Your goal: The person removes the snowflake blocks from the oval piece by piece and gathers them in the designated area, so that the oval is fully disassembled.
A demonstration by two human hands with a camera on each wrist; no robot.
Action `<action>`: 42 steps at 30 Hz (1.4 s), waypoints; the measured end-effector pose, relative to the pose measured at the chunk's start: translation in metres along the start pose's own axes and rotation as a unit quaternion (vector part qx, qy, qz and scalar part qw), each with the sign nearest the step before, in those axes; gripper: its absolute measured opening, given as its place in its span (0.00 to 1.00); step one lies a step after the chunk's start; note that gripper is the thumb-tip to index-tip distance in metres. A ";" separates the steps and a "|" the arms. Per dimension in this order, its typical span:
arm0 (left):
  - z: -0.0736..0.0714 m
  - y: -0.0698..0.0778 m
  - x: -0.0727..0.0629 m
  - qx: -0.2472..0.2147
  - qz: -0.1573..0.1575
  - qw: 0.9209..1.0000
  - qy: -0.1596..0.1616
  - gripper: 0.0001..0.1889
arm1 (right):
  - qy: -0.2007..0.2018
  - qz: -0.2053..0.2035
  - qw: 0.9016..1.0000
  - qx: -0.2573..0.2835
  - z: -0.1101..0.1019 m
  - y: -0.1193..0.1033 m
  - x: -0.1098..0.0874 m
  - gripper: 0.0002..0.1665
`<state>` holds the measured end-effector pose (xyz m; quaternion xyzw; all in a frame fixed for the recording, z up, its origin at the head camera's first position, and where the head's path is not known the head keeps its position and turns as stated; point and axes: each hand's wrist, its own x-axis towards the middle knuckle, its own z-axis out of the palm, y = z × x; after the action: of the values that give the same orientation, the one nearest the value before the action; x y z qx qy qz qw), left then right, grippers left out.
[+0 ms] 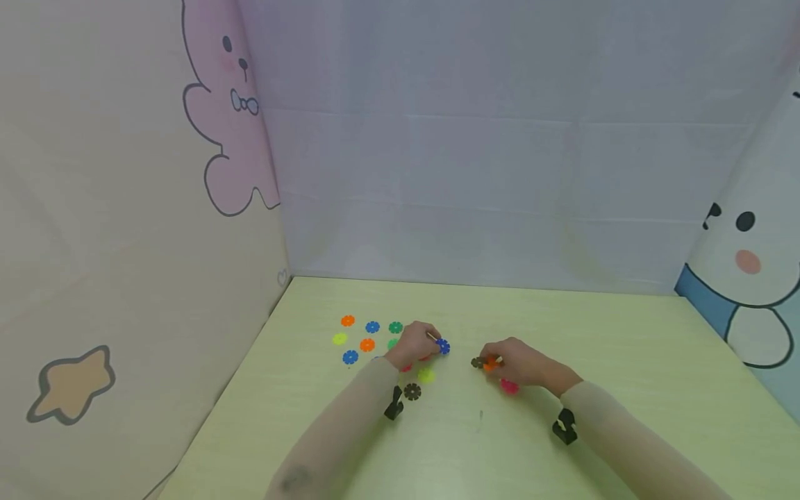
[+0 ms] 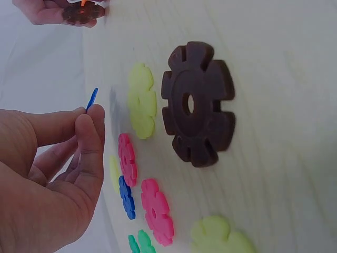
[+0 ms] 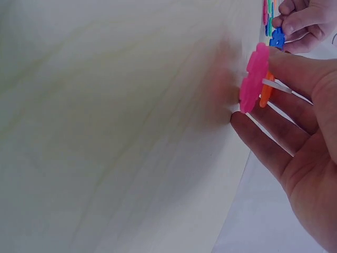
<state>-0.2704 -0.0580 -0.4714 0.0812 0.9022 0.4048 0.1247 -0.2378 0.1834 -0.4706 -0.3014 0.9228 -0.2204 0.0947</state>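
Between thumb and fingertips, my left hand [image 1: 414, 343] pinches a blue notched plastic disc [image 1: 443, 346], a flower-shaped interlocking piece. It shows edge-on in the left wrist view. My right hand [image 1: 519, 362] holds a small cluster of joined discs: a brown disc [image 1: 478, 362], an orange disc [image 1: 491, 364] and a pink disc [image 1: 509, 386]. A thin whitish piece [image 3: 276, 85] sticks out beside the pink one in the right wrist view. The two hands are apart, and the blue disc does not touch the cluster. Fingers hide part of the cluster.
Loose discs lie left of and under my left hand, among them a dark brown disc [image 1: 412, 392], a yellow disc [image 1: 339, 339], a blue disc [image 1: 351, 357] and a green disc [image 1: 396, 327]. The pale table [image 1: 562, 319] meets cloth walls at its back and left.
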 end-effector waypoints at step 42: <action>0.013 0.004 -0.008 -0.001 0.027 1.000 -0.016 0.09 | 0.004 -0.001 1.000 -0.004 -0.001 0.000 0.001 0.11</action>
<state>-0.2590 -0.0483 -0.4752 0.1120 0.8973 0.4072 0.1286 -0.2387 0.1832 -0.4696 -0.3019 0.9238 -0.2177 0.0896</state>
